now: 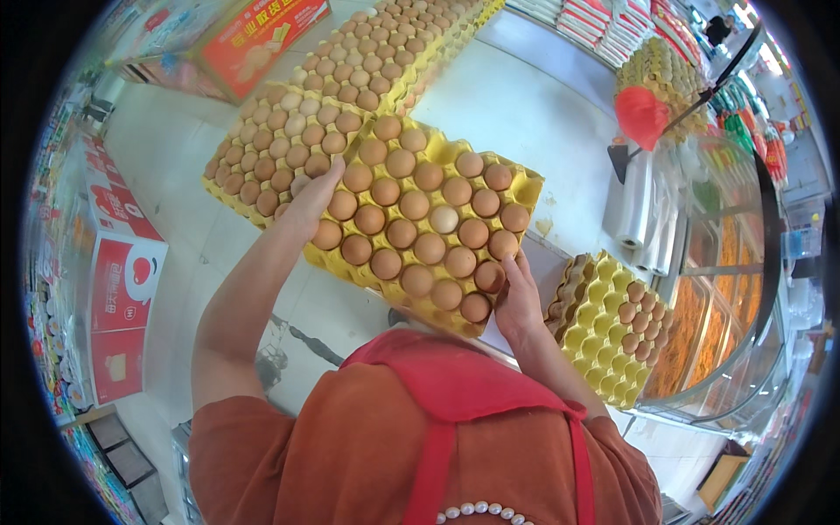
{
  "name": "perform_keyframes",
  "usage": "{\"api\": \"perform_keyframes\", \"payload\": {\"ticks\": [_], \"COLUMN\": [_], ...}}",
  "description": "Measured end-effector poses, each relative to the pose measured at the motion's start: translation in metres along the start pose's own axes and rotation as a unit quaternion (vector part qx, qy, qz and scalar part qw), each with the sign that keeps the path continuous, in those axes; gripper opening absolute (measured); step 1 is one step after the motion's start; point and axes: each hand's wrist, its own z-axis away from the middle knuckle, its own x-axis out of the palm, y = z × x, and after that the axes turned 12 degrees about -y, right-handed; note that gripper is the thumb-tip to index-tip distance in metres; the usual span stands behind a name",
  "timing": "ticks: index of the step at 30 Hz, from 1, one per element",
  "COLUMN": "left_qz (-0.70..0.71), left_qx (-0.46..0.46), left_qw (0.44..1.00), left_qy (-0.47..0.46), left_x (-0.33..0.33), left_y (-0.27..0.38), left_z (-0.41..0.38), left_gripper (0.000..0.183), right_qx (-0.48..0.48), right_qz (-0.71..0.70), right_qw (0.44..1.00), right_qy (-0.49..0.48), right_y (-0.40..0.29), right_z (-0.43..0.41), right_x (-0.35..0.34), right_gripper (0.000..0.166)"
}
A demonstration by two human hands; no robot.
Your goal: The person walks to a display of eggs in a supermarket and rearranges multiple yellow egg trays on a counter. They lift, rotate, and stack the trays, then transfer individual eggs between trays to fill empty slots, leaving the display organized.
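Note:
Both of my hands hold a yellow molded-pulp egg tray (441, 155) filled mostly with brown eggs, with a few cups bare. My left hand (319, 197) grips its left edge, thumb on top, fingers hidden. At its lower right edge is my right hand (518, 295), fingers partly beneath. One paler egg (443, 219) sits near the tray's middle. Directly left, next to my left hand, is another full egg tray (279, 146). Farther up stand stacked trays of eggs (367, 62). Whether the held tray rests on others below cannot be told.
At the right, a partly filled yellow egg tray (594, 328) tops a stack beside a curved glass display case (715, 289). Rolls of clear plastic (633, 203) stand behind it. A red printed box (262, 42) is at upper left, a red and white display stand (125, 282) at left.

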Motion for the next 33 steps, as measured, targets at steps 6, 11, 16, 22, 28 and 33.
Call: {"api": "perform_keyframes", "payload": {"ticks": [6,11,16,22,28,33], "left_qz": [-0.128,-0.233,-0.343,-0.433,-0.539,-0.54], "left_qx": [0.002,0.005,0.015,0.049,0.073,0.24], "left_qw": [0.992,0.972,0.939,0.9,0.838,0.805], "left_qy": [0.006,-0.009,-0.003,0.017,0.039,0.049], "left_x": [-0.009,-0.014,-0.016,-0.006,0.004,0.002], "left_y": [-0.001,-0.001,0.002,0.007,0.006,-0.018], "left_z": [-0.02,-0.011,-0.007,0.017,0.031,0.046], "left_gripper": [0.06,0.059,0.059,0.059,0.065,0.067], "right_qx": [-0.161,-0.054,-0.081,-0.079,-0.079,-0.097], "right_qz": [0.175,0.015,0.053,0.131,0.257,0.292], "right_qw": [0.961,0.998,0.995,0.987,0.963,0.951], "right_qy": [-0.14,-0.016,-0.029,-0.043,-0.027,-0.04], "right_y": [0.026,0.009,0.016,0.03,0.031,0.044], "right_z": [-0.007,-0.005,-0.012,-0.009,-0.016,-0.013], "right_x": [-0.019,0.006,0.001,-0.001,-0.006,-0.021], "right_gripper": [0.048,0.05,0.06,0.061,0.066,0.068]}}
